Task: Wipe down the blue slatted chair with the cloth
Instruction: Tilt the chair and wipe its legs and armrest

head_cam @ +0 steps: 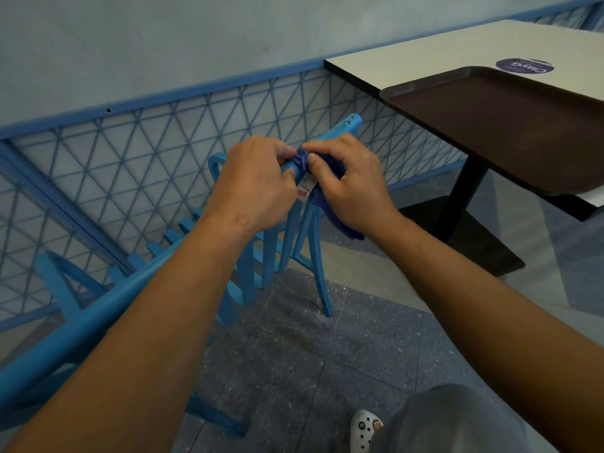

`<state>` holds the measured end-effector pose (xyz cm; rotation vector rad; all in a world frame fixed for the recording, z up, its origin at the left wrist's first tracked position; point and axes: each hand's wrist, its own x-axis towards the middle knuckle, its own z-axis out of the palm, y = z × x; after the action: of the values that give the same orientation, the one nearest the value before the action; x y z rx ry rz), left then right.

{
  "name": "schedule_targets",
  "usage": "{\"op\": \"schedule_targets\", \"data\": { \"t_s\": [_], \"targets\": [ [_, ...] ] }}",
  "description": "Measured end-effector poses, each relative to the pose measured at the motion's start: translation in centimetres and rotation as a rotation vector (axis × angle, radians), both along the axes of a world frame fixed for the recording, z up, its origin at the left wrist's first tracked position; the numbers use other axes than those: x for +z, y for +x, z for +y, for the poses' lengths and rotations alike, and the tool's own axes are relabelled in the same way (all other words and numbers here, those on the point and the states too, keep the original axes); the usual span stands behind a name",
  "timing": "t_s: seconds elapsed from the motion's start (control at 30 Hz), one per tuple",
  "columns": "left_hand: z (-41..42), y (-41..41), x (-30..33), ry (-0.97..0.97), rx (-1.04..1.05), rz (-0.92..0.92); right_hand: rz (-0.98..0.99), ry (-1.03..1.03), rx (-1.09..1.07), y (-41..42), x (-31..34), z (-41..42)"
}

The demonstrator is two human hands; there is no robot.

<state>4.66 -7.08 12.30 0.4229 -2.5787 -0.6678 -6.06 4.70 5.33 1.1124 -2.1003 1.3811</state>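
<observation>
Left hand (258,181): fingers curled round the blue chair (98,318) top rail.
Right hand (349,181): pinching the bunched blue cloth (327,204) against that rail.
Tray (510,132): far right on the worktop (425,53).

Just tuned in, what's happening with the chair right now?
A person is working a blue cloth along the top rail of the blue slatted chair. Both hands are on it: the left hand grips the rail, and the right hand pinches the bunched cloth against it, with the rest hanging below. A white tag dangles from the cloth. A brown tray sits on the table to the right.
</observation>
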Motion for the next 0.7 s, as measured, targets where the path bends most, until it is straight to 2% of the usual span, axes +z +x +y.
{"op": "schedule_targets", "data": {
  "t_s": [0.17,0.27,0.4,0.5,0.6,0.7],
  "targets": [
    [0.1,0.2,0.0,-0.010,0.020,-0.007,-0.031,-0.061,-0.056,-1.9,0.0,0.2],
    [0.2,0.2,0.0,0.003,0.017,-0.022,-0.147,-0.110,-0.112,-3.8,0.6,0.9],
    [0.2,0.3,0.1,0.003,0.016,-0.023,-0.248,-0.042,-0.122,-5.1,0.8,2.5],
    [0.2,0.4,0.2,0.004,0.007,-0.025,-0.319,-0.112,-0.103,-5.9,1.1,4.1],
    [0.2,0.4,0.2,0.010,-0.006,-0.026,-0.316,-0.120,-0.183,-7.6,1.6,4.5],
    [0.3,0.5,0.3,0.015,-0.013,-0.031,-0.320,-0.088,-0.166,-8.9,2.1,3.3]
  ]
}}
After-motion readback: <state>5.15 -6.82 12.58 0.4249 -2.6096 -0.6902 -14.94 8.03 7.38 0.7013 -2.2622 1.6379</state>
